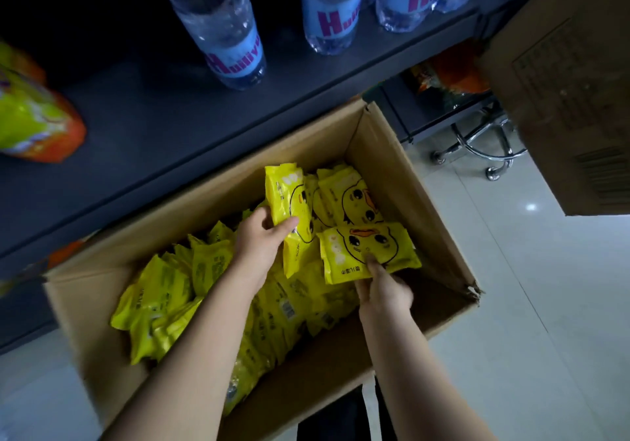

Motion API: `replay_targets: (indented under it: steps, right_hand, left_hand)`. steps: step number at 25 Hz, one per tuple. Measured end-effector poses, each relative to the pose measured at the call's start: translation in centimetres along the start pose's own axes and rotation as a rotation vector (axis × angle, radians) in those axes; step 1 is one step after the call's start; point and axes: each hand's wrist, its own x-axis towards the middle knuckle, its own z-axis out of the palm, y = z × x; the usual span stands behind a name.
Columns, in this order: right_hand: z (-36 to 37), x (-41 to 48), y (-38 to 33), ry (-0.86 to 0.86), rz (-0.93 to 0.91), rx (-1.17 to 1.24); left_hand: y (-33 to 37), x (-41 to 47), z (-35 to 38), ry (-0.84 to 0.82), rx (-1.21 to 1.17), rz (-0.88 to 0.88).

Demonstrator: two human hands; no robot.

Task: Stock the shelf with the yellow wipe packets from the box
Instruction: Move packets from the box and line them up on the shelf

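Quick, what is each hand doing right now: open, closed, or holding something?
Left hand: holding an upright yellow packet.
Right hand: holding a duck-face yellow packet.

Yellow plastic wipe packets: duck-face print, black eyes, orange beak. Brown cardboard box: plain. Dark grey flat shelf. Clear plastic water bottles: pale blue labels, purple lettering. Foil snack bag: lime green, orange.
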Motion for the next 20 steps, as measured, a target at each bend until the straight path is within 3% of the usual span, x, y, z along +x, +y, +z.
replay_targets:
  steps: [5, 10, 20]
  right_hand:
    - [0.0, -6.6, -2.2, -0.112, -0.181, -0.272]
    - [-0.5, -14.6, -5.5, -0.371, -0.387, -0.488]
    - [-7.1, -31.1, -11.6, -0.804, -0.656, -0.531]
  left_hand:
    - [2.5, -6.4, -5.3, 0.093, 0.042, 0.026]
    - [5.1, -14.5, -10.0, 0.262, 0.153, 0.222]
    - [9.7, -35.2, -15.3, 0.591, 0.042, 0.448]
